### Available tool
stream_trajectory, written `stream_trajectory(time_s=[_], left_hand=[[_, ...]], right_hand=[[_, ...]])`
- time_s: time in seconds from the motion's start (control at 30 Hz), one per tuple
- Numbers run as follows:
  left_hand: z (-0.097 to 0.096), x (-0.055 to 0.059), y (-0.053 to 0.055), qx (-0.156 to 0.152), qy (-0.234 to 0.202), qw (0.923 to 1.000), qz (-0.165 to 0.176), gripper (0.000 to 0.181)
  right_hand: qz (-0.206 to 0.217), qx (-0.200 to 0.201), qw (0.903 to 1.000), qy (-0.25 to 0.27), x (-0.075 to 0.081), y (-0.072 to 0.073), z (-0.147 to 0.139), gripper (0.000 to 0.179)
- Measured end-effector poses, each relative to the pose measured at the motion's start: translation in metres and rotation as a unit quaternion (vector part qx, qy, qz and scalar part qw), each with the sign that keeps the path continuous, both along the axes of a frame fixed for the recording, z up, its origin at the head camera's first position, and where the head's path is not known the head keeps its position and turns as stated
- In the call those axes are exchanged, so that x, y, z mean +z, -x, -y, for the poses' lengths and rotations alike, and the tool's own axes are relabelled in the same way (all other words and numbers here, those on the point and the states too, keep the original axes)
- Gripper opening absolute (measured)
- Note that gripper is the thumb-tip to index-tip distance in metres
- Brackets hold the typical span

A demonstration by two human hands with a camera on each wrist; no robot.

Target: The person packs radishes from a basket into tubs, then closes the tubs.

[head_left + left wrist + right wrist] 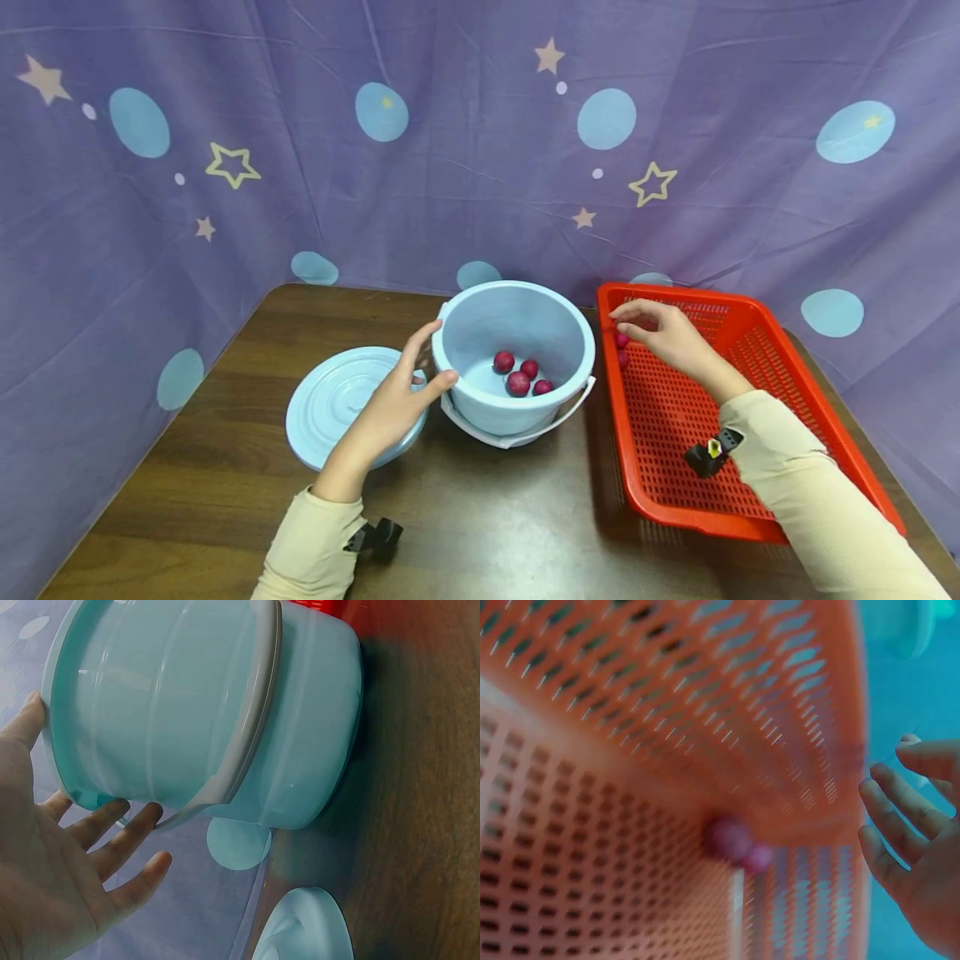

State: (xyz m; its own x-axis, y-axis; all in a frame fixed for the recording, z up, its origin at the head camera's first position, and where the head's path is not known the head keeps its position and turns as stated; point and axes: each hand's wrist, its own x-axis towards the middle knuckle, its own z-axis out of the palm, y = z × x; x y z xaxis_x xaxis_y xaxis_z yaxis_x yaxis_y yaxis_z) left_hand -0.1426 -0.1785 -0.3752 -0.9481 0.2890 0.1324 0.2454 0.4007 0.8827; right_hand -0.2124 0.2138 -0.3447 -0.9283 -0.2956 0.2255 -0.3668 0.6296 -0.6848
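A light blue bucket (512,321) stands upright, its white handle (517,437) lowered at the front. Several dark red balls (517,383) lie on its floor. My left hand (390,408) is at the bucket's left side, thumb by the rim and fingers spread along the outer wall, as the left wrist view also shows. Over the far left corner of a red basket (637,492) is my right hand (667,333), fingers loosely bent with nothing between them. Below it, two red balls (730,838) sit in the basket corner, partly hidden by the hand in the head view.
A round light blue lid (326,404) lies on the wooden table (480,525) left of the bucket, partly behind my left forearm. The perforated basket stands at the right, under my right forearm. A purple curtain (480,150) hangs behind the table.
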Motion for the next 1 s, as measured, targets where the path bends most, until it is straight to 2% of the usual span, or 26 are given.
stream_trajectory(time_s=[0.17, 0.3, 0.5, 0.8, 1.0], left_hand=[[0.0, -0.001, 0.001, 0.0, 0.004, 1.0, 0.002, 0.069], [0.0, -0.001, 0.001, 0.001, 0.007, 1.0, 0.005, 0.069], [0.0, 0.0, 0.0, 0.001, 0.006, 1.0, 0.006, 0.068], [-0.001, 0.001, -0.002, 0.009, -0.001, 0.9999, 0.011, 0.07], [-0.001, 0.001, -0.001, 0.008, -0.005, 0.9999, 0.012, 0.068]], right_hand=[[0.024, -0.006, 0.9993, -0.027, -0.021, 0.011, -0.017, 0.019], [0.046, -0.011, 0.9978, -0.046, -0.031, 0.015, -0.027, 0.016], [0.065, 0.006, 0.9961, -0.059, -0.042, 0.021, -0.036, 0.023], [0.081, 0.009, 0.993, -0.086, -0.053, 0.026, -0.036, 0.027], [0.074, 0.014, 0.9914, -0.107, -0.058, 0.028, -0.031, 0.027]])
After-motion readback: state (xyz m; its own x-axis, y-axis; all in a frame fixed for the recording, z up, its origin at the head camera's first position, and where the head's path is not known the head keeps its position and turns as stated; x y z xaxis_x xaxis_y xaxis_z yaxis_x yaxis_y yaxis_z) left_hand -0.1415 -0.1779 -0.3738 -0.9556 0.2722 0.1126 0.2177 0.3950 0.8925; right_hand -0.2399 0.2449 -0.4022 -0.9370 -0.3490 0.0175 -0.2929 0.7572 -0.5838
